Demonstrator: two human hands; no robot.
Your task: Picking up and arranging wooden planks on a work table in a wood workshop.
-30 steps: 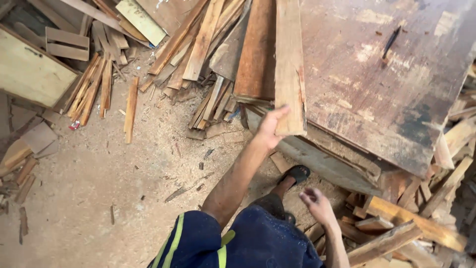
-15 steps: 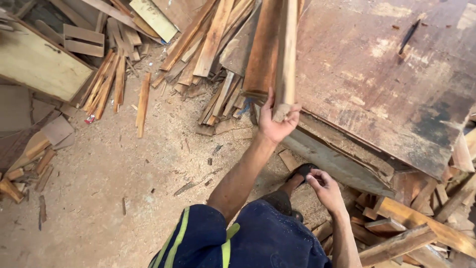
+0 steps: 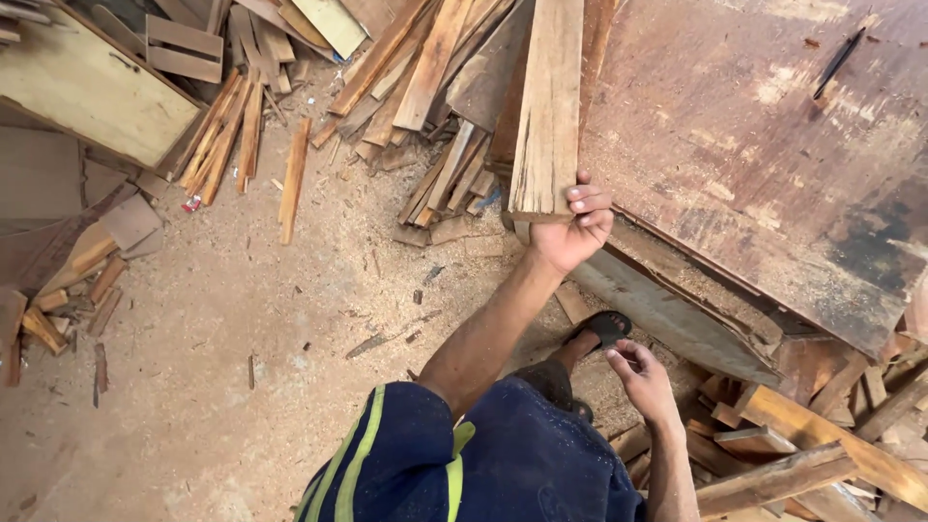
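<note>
The plank [image 3: 549,106] lies on a heap of wood strips [image 3: 440,97], against the edge of a large brown board [image 3: 764,145]. The left hand [image 3: 572,230] grips its near end, fingers curled over the top. The right hand [image 3: 643,382] hangs loosely open, empty, above a sandalled foot [image 3: 601,331]. A pale panel [image 3: 82,87] lies far left on the sawdust floor [image 3: 193,387].

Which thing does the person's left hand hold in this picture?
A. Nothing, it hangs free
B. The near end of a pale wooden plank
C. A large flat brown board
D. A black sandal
B: the left hand grips the near end of the pale plank, with fingers curled over its edge, while the right hand hangs empty above the sandal.
</note>
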